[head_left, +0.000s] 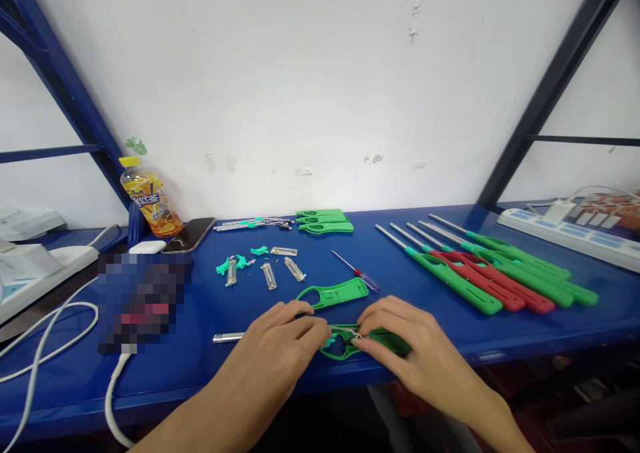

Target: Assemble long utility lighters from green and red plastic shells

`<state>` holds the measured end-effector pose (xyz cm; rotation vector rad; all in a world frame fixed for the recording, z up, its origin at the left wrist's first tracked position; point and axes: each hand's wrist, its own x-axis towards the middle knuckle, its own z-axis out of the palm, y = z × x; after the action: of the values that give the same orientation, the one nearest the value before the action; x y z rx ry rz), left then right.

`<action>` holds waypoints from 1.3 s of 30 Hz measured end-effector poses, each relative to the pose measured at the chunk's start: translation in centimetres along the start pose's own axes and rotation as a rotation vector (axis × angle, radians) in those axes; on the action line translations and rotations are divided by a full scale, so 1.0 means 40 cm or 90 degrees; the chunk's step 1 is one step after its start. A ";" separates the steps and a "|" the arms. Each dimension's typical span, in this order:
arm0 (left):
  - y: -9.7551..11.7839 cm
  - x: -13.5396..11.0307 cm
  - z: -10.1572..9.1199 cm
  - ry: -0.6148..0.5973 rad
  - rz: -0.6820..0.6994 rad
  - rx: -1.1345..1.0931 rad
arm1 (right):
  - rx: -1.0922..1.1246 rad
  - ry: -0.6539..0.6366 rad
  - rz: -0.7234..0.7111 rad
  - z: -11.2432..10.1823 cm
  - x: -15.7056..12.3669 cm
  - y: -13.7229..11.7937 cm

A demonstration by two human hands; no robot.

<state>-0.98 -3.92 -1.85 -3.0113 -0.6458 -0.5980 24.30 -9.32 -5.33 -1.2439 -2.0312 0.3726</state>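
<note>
My left hand point(285, 340) rests over a long-necked lighter near the table's front edge, fingers closed near the inner end of its metal tube point(227, 338). The tube sits at an open green handle half point(345, 358), with a bit of teal plastic by my left fingertips. My right hand point(407, 336) pinches a thin pale wire point(354, 333) above that handle half. Just behind lies the matching green handle cover point(345, 293), inner side up. A small screwdriver point(367, 280) with a red and purple handle lies behind my right hand. My fingers partly hide the handle's inside.
Several clear fuel tanks point(269, 276) and teal trigger pieces point(260, 250) lie mid-left. Farther back are metal tubes point(235, 225) and green handle shells point(327, 228). Red and green lighters point(450, 280) lie right. A bottle point(150, 203), phone point(193, 234) and white cable point(113, 386) occupy the left.
</note>
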 end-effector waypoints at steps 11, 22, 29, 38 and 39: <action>0.008 0.002 -0.008 0.007 0.014 0.161 | 0.034 0.012 -0.006 -0.004 0.001 0.006; 0.004 0.003 0.009 -0.044 -0.011 0.118 | 0.052 0.019 0.019 -0.004 0.002 0.003; 0.021 0.008 -0.007 -0.077 -0.025 0.180 | 0.042 0.016 0.016 -0.001 0.001 0.005; -0.002 0.007 0.055 0.020 -0.045 0.065 | 0.042 0.033 0.004 -0.001 0.001 0.009; -0.002 0.004 0.058 0.034 -0.045 0.063 | 0.043 0.035 0.004 -0.001 0.001 0.009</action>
<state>-0.02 -3.57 -3.95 -2.8811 -0.7573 -0.6279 24.56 -9.13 -5.47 -1.2080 -1.9534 0.4025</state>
